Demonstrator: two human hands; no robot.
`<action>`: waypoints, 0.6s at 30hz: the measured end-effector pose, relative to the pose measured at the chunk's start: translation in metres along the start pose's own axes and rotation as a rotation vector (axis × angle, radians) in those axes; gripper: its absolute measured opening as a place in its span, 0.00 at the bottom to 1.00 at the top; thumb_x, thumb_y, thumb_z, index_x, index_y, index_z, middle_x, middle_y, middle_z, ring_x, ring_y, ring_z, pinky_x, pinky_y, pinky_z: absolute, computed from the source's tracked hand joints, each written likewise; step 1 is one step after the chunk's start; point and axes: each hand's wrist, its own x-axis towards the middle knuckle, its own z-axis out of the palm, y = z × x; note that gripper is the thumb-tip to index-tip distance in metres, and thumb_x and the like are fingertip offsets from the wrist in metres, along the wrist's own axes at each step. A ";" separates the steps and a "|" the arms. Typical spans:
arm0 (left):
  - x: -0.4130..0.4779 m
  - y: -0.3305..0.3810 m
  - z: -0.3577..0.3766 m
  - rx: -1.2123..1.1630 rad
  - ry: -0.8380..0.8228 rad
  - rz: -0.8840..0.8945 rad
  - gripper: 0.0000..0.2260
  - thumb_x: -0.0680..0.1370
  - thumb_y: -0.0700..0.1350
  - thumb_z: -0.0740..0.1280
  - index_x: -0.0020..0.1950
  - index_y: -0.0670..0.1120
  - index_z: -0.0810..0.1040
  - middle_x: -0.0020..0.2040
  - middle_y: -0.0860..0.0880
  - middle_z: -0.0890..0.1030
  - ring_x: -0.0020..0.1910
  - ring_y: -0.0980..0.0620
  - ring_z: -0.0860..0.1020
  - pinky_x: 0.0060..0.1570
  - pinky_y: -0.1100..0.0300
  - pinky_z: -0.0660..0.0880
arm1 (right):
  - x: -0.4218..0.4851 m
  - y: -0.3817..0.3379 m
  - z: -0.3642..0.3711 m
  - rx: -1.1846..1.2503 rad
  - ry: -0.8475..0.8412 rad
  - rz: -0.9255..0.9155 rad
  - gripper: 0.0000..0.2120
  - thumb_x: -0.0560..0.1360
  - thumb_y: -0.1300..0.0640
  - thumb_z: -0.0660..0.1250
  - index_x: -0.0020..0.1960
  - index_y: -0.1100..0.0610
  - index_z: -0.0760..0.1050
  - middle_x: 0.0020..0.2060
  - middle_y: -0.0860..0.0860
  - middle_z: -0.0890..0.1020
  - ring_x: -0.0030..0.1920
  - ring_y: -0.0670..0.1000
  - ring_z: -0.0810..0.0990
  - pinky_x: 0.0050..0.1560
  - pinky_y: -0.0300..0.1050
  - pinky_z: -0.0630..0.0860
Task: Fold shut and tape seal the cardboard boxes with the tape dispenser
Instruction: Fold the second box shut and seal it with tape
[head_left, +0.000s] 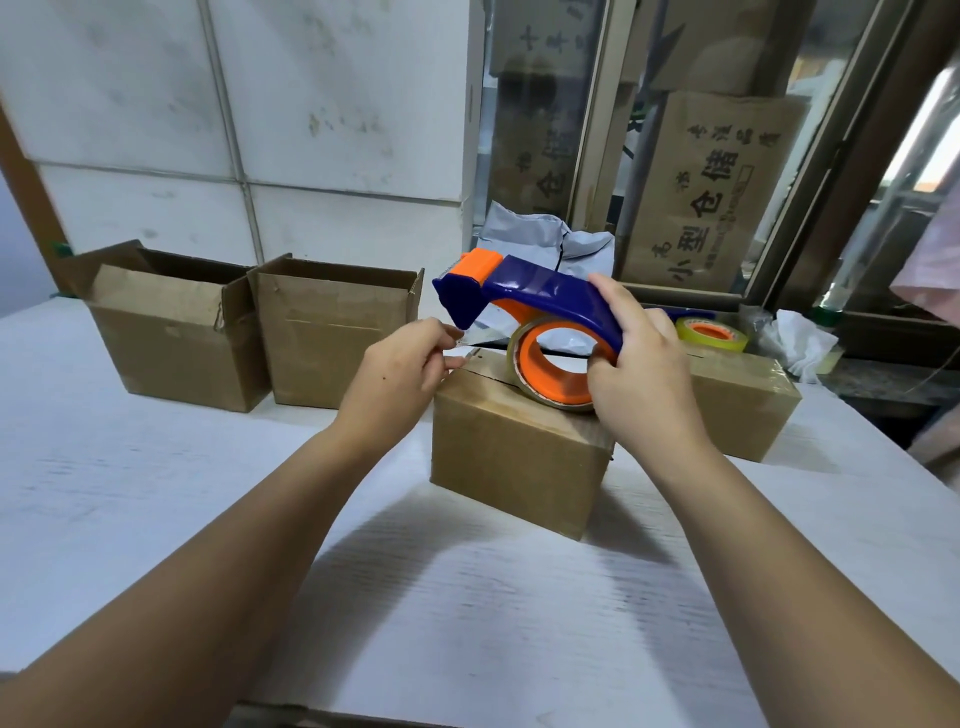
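Item: tape dispenser (530, 301), centre frame, my right hand (644, 374) wrapped round its handle above the folded box (519, 447). My left hand (410, 358) pinches the tape end (478, 340). Step: starting the seal; next, I judge, anchor tape on the seam (483, 370).

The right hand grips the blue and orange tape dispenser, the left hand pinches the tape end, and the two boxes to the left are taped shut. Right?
Not quite. The head view shows the far-left box and its neighbour open, flaps up, untaped. The right hand does grip the tape dispenser, and the left hand pinches the tape end.
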 end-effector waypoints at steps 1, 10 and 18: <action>-0.001 -0.001 0.000 0.005 -0.001 0.010 0.07 0.77 0.29 0.59 0.48 0.36 0.76 0.55 0.42 0.81 0.49 0.47 0.82 0.48 0.56 0.79 | 0.001 -0.001 -0.001 -0.014 -0.015 -0.008 0.33 0.76 0.67 0.60 0.74 0.42 0.58 0.62 0.51 0.68 0.57 0.48 0.68 0.56 0.39 0.67; -0.016 -0.015 0.008 0.063 0.023 0.042 0.08 0.75 0.28 0.62 0.48 0.37 0.79 0.52 0.44 0.82 0.50 0.54 0.77 0.52 0.79 0.66 | 0.009 -0.012 -0.001 -0.116 -0.077 -0.043 0.33 0.76 0.65 0.61 0.75 0.41 0.57 0.54 0.48 0.64 0.51 0.46 0.65 0.53 0.39 0.67; -0.020 -0.015 0.010 0.105 -0.002 0.072 0.10 0.75 0.32 0.59 0.49 0.36 0.79 0.53 0.43 0.83 0.53 0.46 0.80 0.56 0.70 0.67 | 0.009 -0.012 0.000 -0.151 -0.070 -0.054 0.33 0.76 0.65 0.62 0.75 0.42 0.56 0.58 0.50 0.66 0.53 0.45 0.64 0.54 0.40 0.68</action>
